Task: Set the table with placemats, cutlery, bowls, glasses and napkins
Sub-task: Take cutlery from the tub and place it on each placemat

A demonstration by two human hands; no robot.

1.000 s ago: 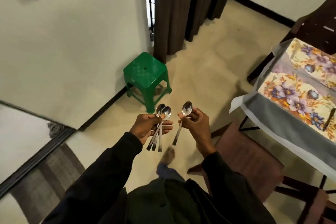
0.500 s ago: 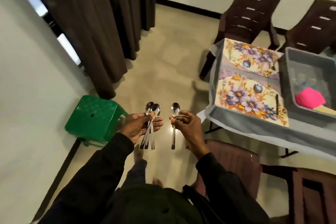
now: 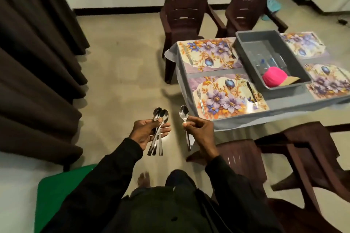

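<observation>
A single spoon (image 3: 184,114) stands bowl-up, pinched in the right hand (image 3: 200,131) – beside it the left hand (image 3: 144,132) grips a bundle of spoons (image 3: 157,139), handles fanning down. Both hands hang apart over the floor, just short of the table (image 3: 284,100). On its nearest placemat (image 3: 227,98) lie a fork (image 3: 200,102) and a knife (image 3: 251,91) – a grey tub (image 3: 246,56) sits behind.

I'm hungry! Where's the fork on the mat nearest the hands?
In the head view, the fork lies on the left edge of the nearest floral placemat, across from the knife, just beyond the right hand holding a spoon.
</observation>
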